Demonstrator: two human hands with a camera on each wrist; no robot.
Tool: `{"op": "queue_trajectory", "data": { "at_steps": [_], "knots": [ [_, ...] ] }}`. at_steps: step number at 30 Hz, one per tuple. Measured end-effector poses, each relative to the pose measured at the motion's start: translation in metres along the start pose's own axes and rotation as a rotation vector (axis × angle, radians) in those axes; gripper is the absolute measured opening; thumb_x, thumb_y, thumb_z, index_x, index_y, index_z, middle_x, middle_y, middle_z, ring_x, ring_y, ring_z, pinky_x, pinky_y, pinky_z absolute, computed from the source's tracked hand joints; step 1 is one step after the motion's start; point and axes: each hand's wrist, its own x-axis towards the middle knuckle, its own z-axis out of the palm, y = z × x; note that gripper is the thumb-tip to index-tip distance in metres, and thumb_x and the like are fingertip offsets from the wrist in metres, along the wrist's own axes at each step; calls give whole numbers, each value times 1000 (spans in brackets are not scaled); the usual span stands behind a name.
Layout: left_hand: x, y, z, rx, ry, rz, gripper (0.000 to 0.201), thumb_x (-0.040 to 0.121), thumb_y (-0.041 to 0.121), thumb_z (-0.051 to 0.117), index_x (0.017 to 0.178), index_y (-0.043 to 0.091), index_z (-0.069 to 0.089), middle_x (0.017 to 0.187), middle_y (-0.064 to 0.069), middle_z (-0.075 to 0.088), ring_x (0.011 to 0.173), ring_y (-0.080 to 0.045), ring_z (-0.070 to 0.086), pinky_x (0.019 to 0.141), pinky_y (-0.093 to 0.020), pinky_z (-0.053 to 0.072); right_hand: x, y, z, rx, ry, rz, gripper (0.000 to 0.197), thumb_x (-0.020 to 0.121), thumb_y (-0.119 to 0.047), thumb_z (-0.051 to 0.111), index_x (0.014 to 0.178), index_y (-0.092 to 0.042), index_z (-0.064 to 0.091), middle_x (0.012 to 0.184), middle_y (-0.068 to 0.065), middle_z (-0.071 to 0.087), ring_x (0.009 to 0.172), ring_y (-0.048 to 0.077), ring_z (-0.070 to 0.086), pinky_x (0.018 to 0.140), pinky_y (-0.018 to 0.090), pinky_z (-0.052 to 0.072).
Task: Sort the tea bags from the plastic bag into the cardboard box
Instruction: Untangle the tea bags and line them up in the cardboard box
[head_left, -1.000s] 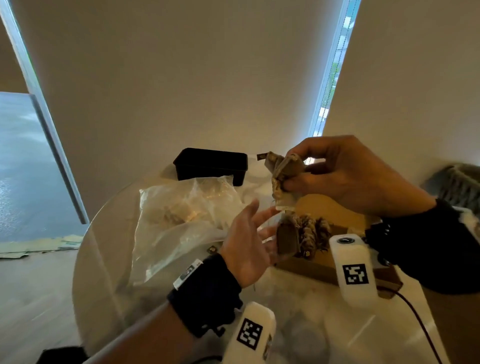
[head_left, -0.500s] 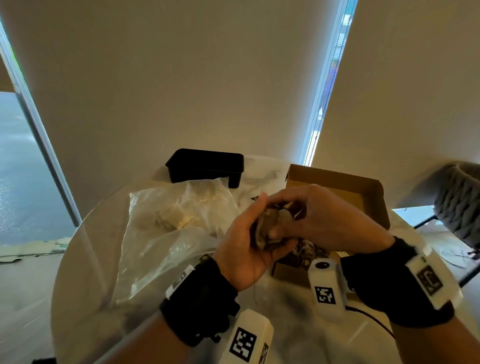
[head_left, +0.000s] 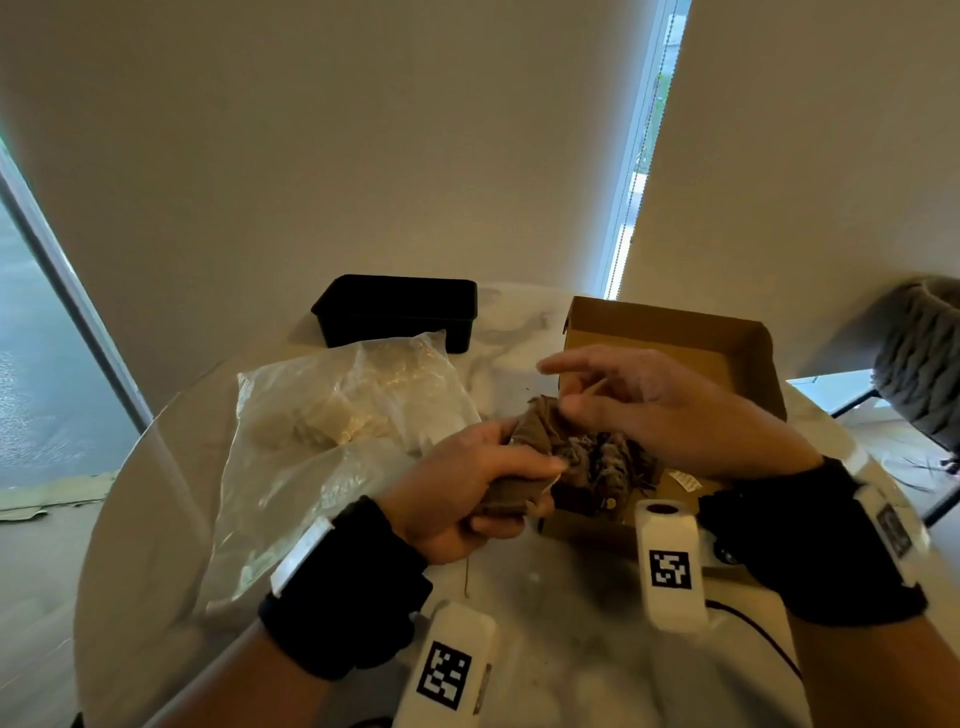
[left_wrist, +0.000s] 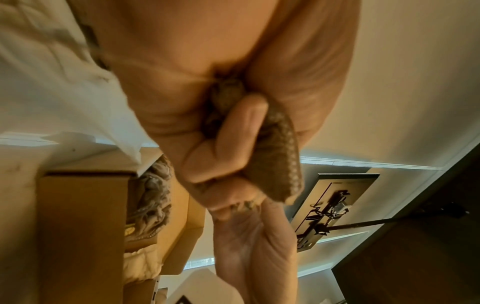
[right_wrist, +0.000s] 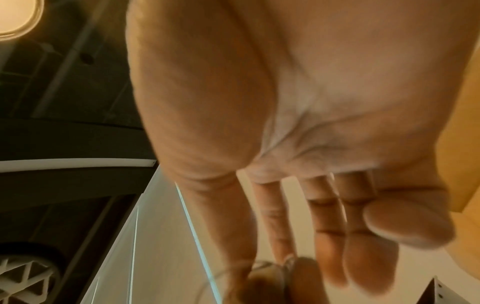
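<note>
My left hand (head_left: 537, 480) grips a crumpled brown tea bag (head_left: 535, 441) at the front left corner of the open cardboard box (head_left: 727, 353); in the left wrist view its fingers (left_wrist: 233, 164) curl round the tea bag (left_wrist: 280, 160). My right hand (head_left: 566, 400) hovers over the box, most fingers straight, thumb and forefinger (right_wrist: 272, 267) pinching the top of that tea bag with a thin thread trailing. Several tea bags (head_left: 608, 467) lie heaped in the box. The clear plastic bag (head_left: 337, 415) with pale tea bags lies to the left.
A black plastic container (head_left: 395, 312) stands behind the plastic bag on the round marble table (head_left: 545, 623). A grey knitted chair (head_left: 919, 364) is at the far right. Closed blinds hang behind the table.
My right hand came down from its raised position with the tea bags and met my left hand at the box. My left hand, open a second ago, now grips the tea bag.
</note>
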Motion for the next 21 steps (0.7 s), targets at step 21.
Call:
{"op": "queue_trajectory", "data": {
  "at_steps": [21],
  "knots": [
    [-18, 15, -19, 104, 124, 197, 43, 82, -9, 47, 105, 20, 70, 117, -7, 67, 46, -16, 40, 38, -26, 18, -4, 8, 9, 559, 331, 52, 31, 70, -31, 62, 95, -13, 62, 87, 3, 75, 84, 18, 71, 75, 35, 54]
  ]
}}
